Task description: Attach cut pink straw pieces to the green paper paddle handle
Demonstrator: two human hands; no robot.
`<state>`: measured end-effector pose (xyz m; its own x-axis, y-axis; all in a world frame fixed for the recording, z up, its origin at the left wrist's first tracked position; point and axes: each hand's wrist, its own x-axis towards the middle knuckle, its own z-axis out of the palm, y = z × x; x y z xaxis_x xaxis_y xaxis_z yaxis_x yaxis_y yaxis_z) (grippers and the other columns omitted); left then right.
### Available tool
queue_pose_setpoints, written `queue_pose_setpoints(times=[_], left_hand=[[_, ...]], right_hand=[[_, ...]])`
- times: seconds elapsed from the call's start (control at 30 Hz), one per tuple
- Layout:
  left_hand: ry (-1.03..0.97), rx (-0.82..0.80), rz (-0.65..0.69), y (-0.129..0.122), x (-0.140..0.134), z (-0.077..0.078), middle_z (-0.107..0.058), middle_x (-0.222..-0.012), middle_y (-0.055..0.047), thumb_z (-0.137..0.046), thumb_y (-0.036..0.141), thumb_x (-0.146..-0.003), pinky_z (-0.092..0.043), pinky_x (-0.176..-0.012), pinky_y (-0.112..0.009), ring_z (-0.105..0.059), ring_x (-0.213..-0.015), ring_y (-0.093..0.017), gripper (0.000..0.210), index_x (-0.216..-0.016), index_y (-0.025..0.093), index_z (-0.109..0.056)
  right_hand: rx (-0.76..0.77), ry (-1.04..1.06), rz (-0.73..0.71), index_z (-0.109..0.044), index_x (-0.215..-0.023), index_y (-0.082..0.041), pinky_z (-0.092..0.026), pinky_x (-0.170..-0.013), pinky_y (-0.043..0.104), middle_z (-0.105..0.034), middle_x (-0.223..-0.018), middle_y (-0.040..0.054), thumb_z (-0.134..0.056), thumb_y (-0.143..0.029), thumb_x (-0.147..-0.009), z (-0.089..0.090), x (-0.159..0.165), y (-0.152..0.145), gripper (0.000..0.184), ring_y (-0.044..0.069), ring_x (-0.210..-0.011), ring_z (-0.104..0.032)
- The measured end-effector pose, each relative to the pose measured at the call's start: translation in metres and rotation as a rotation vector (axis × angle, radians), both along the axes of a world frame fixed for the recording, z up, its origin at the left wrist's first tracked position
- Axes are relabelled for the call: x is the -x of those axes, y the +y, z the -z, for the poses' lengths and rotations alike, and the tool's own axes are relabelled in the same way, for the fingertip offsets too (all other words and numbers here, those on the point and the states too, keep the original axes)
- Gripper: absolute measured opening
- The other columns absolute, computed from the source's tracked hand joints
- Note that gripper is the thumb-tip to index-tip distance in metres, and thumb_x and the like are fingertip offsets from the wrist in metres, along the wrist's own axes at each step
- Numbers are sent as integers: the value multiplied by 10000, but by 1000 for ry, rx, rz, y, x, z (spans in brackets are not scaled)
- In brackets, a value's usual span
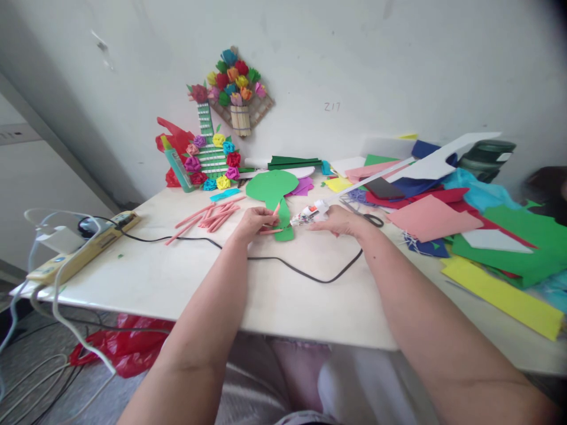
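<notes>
My left hand (257, 223) is closed on a thin pink paper roll (277, 208), held at a tilt. Another pink roll (271, 231) sticks out by the same fingers; whether they grip it too I cannot tell. My right hand (341, 221) is wrapped round a white hot glue gun (310, 212), its nozzle pointing left. Between the hands lies a green paper cutout (272, 186) with a rounded top and a narrow stem, partly under the left fingers. Left of my left hand, several pink paper rolls (217, 218) are piled loosely.
A black cord (305, 274) curves over the table (310, 313) to a power strip (84, 245) at left. Behind stand a green glue bottle (177, 165) and a flower-trimmed guitar-shaped craft (212, 156). Coloured paper sheets (434, 218) heap up at right. A blue strip (225, 194) lies behind the rolls.
</notes>
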<state>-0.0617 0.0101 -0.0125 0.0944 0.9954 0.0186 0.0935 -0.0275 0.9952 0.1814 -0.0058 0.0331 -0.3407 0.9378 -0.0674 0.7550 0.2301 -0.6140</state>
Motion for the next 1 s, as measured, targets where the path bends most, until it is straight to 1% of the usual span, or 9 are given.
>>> queue_pose_setpoints(times=[0.3,0.5,0.67,0.87,1.0], left_hand=[[-22,20,5,0,0,0,-663,-694,-60,-763,321,-492,-420,-502,-226,-608,-607,-147,323,-711,131,-621],[-22,5,15,0,0,0,-659,-689,-57,-754,330,-509,-411,-494,-217,-598,-596,-137,312,-703,127,-619],[-15,17,12,-1,0,-1,-660,-696,-60,-756,334,-501,-413,-495,-219,-602,-607,-144,321,-706,131,-615],[-3,4,-2,-1,0,-1,-661,-685,-62,-746,335,-517,-407,-492,-226,-599,-585,-145,304,-706,137,-615],[11,-97,-61,0,0,-3,-659,-677,-60,-731,339,-540,-412,-520,-227,-608,-611,-150,290,-718,132,-634]], right_hand=[[-8,48,-26,-628,-895,-143,-371,-344,192,-575,-646,24,-665,-474,-611,14,6,7,438,81,-424,-445],[4,50,-18,-624,-906,-142,-383,-355,179,-585,-676,33,-669,-469,-603,13,8,6,448,84,-463,-464],[4,35,-19,-622,-903,-139,-378,-357,181,-578,-658,25,-669,-467,-603,11,7,5,447,75,-439,-452],[30,65,-29,-602,-807,-142,-347,-351,188,-515,-550,-18,-672,-466,-604,4,-2,1,388,60,-383,-403],[2,220,-39,-549,-664,-155,-322,-353,195,-458,-467,-40,-647,-521,-618,2,-15,1,382,64,-374,-390]])
